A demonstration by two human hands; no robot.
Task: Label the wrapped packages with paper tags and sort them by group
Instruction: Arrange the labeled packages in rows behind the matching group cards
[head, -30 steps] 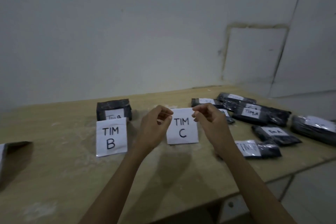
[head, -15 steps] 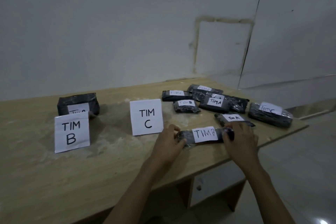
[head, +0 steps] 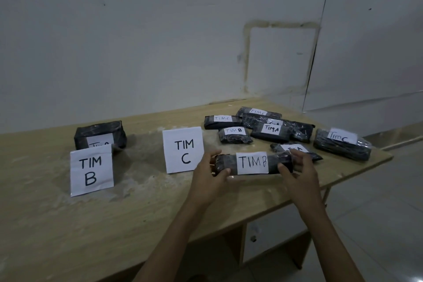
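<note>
Well to the left of the fingers, a paper sign reading TIM B (head: pixel 91 170) stands on the wooden surface (head: pixel 68 224), with one dark wrapped block (head: pixel 100 133) close behind it, seemingly the only package sorted so far. Just left of the fingers stands the TIM C sign (head: pixel 183 150). Both hands were setting it up a second ago, and it now stands alone with nothing behind it. The left hand (head: pixel 207 178) grasps the left end of a long package (head: pixel 251 163) tagged TIM B, its fingers (head: pixel 223 173) curled round that end. The right hand (head: pixel 297 174) clasps the other end, its fingers (head: pixel 283 168) also bent round the wrap. Half a second ago the hands were only closing on this package near the front edge; now both have it firmly, though whether it has left the surface cannot be told. Beyond the fingers and to their right lies the unsorted heap: a TIM C bar (head: pixel 220 121), a small TIM B parcel (head: pixel 234 136), a TIM A slab (head: pixel 270 133), a partly hidden parcel (head: pixel 304 152) just behind the right hand, and a bulky TIM C bundle (head: pixel 342 144) at the far end. With the signs placed, sorting appears to have resumed, and this package likely belongs far left, past the TIM C sign, which a low carry could topple.
</note>
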